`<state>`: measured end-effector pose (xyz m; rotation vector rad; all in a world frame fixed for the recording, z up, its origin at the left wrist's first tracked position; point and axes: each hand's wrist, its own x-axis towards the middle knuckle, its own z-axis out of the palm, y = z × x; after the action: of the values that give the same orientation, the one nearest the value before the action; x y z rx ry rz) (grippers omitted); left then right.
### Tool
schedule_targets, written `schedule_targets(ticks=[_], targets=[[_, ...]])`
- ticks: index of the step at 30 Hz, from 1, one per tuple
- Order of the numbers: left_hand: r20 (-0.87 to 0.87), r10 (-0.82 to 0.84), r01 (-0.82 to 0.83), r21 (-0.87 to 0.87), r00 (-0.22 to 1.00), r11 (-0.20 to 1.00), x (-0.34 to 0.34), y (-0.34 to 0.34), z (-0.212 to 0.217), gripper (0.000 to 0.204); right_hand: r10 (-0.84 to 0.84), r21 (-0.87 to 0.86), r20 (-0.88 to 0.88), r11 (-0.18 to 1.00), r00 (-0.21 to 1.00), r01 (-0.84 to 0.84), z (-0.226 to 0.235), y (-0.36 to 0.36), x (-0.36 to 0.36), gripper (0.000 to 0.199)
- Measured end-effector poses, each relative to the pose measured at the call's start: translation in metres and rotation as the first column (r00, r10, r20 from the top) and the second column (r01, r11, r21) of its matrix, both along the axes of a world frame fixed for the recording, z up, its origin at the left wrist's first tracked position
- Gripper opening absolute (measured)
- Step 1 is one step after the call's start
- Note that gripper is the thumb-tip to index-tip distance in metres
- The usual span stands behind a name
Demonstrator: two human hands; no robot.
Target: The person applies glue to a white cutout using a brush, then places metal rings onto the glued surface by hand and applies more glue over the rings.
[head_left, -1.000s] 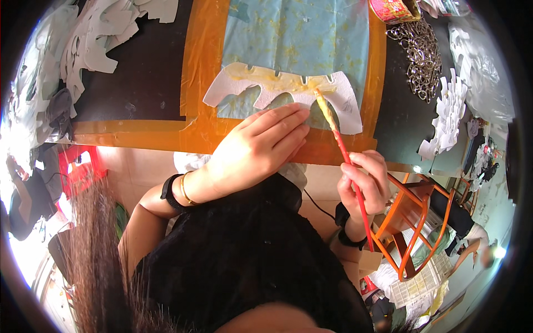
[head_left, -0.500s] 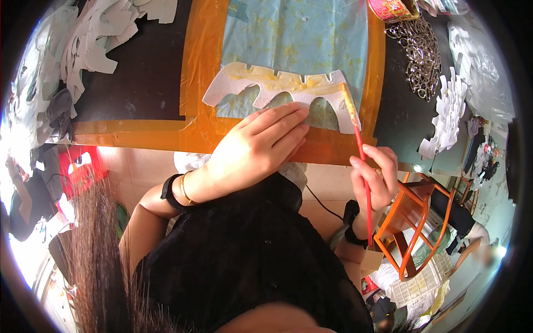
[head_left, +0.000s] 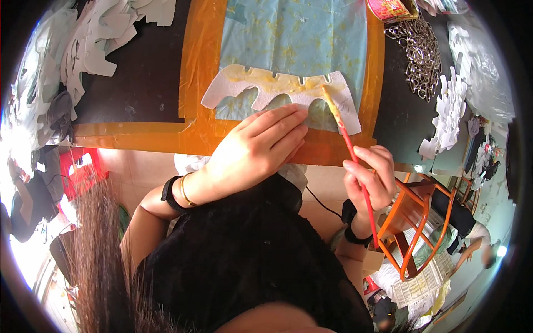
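A white cut-out piece (head_left: 276, 85) with scalloped arches and small notches lies across the blue sheet near the table's front edge. Yellowish, glue-like paste coats its upper band. My left hand (head_left: 260, 145) rests flat, fingers stretched out together, with the tips at the piece's lower edge beside the middle arch. My right hand (head_left: 373, 180) pinches a thin red-handled brush (head_left: 349, 140). The brush slants up to the left, its paste-covered tip touching the piece's upper band right of the middle. Part of the handle is hidden by my fingers.
Orange tape (head_left: 195, 61) borders the paste-spotted blue sheet (head_left: 294, 33). White cut-outs are heaped at the far left (head_left: 91, 58), with more cut-outs (head_left: 447, 114) at the right. A pile of metal rings (head_left: 420, 61) lies below a red tin (head_left: 388, 8). An orange-brown chair (head_left: 408, 208) stands lower right.
The brush tip has moved left along the piece's upper band, and my right hand has shifted slightly left. My left hand keeps its place.
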<state>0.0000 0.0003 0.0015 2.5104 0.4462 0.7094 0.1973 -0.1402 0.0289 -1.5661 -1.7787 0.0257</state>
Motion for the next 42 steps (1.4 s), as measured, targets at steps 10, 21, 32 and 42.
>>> schedule_targets(ticks=[10,21,32,42], targets=[[0.009,0.006,-0.006,0.008,1.000,1.000,0.001,-0.001,-0.001,0.025,-0.124,0.032,0.043,0.992,0.991,0.123,-0.003,0.010,0.005,0.028],[0.023,0.009,-0.009,0.000,1.000,1.000,0.004,0.000,-0.001,0.024,-0.241,-0.032,-0.209,0.970,0.948,0.240,0.004,-0.015,0.006,0.017],[0.037,-0.001,0.002,-0.016,0.999,1.000,0.001,0.000,0.004,0.024,-0.052,-0.094,-0.982,0.968,-0.183,0.231,0.024,0.019,0.067,0.022],[0.067,-0.012,0.011,0.015,0.998,1.000,-0.001,-0.003,0.004,0.023,-0.355,0.025,-0.292,0.925,0.888,0.378,0.072,0.115,0.129,0.015]])
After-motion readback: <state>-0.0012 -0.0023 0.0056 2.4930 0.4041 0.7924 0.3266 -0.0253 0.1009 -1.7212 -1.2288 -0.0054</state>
